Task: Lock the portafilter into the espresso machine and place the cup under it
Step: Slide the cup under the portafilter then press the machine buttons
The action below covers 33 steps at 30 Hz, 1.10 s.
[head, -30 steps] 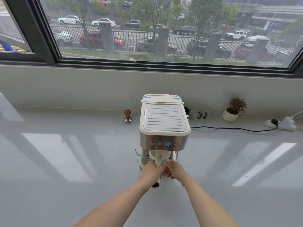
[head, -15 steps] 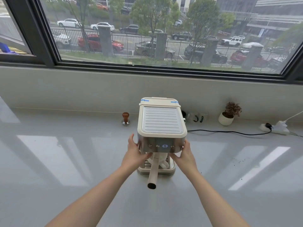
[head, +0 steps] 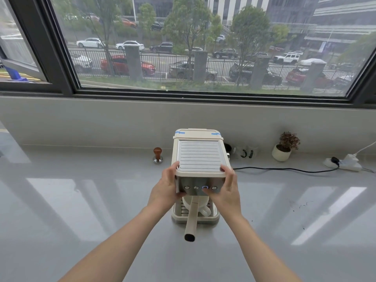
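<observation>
Head view, fingers: left hand (head: 167,186) and right hand (head: 226,190) are wrapping the front corners of the espresso machine (head: 198,159), fingers curled over the top edge, thumbs pressing against the steel front panel.
Right thumb: it is lying close by the lit blue button (head: 204,187); whether it is touching it is hard to tell.
Machine: a boxy cream plastic shell is carrying a ribbed grey top plate, with blue tape strips at the back corners.
Portafilter (head: 191,217): its cream handle with a dark end is sticking out straight toward the person from under the panel; its head is hiding beneath the machine.
Cup (head: 200,207): white and rounded, it is sitting on the drip tray under the portafilter, mostly hidden.
Counter (head: 81,210): glossy pale grey, it is reflecting window light.
Behind: a wooden-knobbed tamper (head: 157,155), a small potted plant (head: 284,147), and a black cord (head: 284,169) running to a white power strip (head: 343,162).
Writing: none is readable.
</observation>
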Each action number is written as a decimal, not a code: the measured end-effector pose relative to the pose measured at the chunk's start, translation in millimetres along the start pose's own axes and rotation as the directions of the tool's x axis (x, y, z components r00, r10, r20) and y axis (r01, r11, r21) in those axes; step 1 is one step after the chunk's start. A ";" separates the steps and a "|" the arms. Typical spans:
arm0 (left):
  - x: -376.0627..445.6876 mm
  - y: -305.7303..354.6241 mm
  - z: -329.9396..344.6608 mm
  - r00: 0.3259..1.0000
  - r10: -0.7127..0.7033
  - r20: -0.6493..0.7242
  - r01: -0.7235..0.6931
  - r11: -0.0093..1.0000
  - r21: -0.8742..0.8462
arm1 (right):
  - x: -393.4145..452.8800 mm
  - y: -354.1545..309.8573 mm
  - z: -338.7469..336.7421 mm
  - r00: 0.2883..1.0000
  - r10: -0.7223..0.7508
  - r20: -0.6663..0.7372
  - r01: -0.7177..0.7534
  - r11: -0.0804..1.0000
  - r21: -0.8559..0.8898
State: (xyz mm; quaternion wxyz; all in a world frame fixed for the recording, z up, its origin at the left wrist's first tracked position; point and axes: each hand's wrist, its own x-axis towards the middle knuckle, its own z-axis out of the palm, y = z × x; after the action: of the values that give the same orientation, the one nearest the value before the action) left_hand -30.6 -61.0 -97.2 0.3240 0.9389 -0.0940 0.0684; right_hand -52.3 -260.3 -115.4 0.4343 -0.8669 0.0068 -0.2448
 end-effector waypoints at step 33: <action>4.0 -10.3 7.6 1.000 -0.001 -0.021 0.001 0.999 -0.038 | -7.8 1.5 -16.5 0.994 0.045 0.100 -0.038 0.997 -0.071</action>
State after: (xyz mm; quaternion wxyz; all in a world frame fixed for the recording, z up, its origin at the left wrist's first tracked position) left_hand -23.9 -58.2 -108.5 0.3428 0.9318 -0.0914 0.0762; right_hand -65.9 -271.8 -111.5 0.4087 -0.8923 0.0111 -0.1913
